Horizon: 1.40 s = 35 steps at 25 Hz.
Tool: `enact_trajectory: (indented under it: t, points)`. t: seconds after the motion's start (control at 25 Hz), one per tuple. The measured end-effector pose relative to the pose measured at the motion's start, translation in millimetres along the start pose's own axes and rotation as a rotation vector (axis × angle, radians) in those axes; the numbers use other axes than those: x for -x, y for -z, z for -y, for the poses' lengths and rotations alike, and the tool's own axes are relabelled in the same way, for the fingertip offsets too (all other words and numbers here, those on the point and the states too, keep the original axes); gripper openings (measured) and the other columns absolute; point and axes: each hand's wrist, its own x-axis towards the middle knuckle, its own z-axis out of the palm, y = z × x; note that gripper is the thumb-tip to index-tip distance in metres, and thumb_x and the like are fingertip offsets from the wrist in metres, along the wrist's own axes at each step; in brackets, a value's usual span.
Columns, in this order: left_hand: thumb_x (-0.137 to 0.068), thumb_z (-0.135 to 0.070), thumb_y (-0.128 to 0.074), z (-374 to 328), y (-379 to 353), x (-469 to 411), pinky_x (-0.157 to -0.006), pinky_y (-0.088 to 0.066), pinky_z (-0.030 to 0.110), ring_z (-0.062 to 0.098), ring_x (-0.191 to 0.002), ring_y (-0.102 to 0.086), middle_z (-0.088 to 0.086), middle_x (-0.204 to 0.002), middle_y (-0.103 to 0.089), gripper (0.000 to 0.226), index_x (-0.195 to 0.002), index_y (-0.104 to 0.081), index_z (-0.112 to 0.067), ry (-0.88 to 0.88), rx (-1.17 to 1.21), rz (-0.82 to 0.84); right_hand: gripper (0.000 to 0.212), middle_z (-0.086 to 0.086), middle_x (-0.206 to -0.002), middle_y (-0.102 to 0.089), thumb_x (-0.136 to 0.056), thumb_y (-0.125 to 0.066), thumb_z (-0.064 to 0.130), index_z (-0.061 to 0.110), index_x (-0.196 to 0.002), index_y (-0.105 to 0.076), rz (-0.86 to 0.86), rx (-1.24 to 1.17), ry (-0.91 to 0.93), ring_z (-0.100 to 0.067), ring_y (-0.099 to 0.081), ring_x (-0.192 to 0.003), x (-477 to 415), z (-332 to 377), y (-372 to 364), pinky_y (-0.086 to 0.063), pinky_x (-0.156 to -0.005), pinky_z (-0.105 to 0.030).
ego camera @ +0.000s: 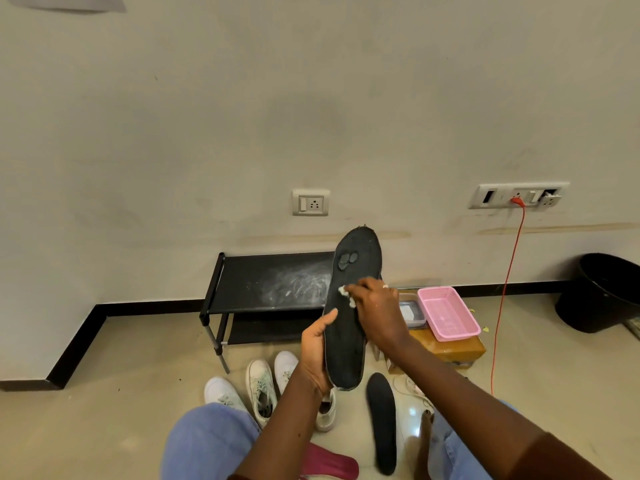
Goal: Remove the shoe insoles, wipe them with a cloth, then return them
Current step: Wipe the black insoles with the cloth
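- Black insole (344, 344): held upright in the air in front of the seated person, above the shoes, toe end up. Pale round marks near the toe.
- Left hand (315, 348): grips the lower half of the black insole from its left edge, thumb laid across the front, fingers curled behind.
- Right hand (379, 313): fingers bunched together, pinching a small white cloth (343, 290) against the middle of the black insole. A ring shows on one finger.
- Second black insole (382, 420): flat on the floor between the person's knees, toe end away from the person.
- Maroon insole (329, 462): flat on the floor, partly hidden under the left arm.
- White shoes (261, 386): several, grouped on the floor just before the left knee.
- Black shoe rack (273, 282): against the wall, top shelf smeared with white dust.
- Pink basket (446, 313): resting on a cardboard box (450, 351), just beside a clear container (410, 311).
- Black bin (602, 292): far right, by the wall.
- Wall socket (310, 202) and switch panel (519, 195): an orange cable (505, 289) hangs from the panel to the floor.
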Motion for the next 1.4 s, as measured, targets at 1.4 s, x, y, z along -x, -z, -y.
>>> enact_trajectory:
  t: [1.4]
  points:
    - [-0.08,-0.065,-0.045,-9.3,24.3,-16.0,-0.068,-0.059,0.033,0.026,-0.074,-0.07,0.017,-0.078,-0.069,0.074,-0.077,-0.074,0.002,-0.037,0.045,0.054,0.021,-0.006,-0.08,-0.063,-0.067,-0.068,0.007,0.018,-0.085,-0.073,0.099,-0.085,0.344,-0.02,-0.061,-0.066,42.1,38.1,3.2,-0.047,-0.054,-0.032]
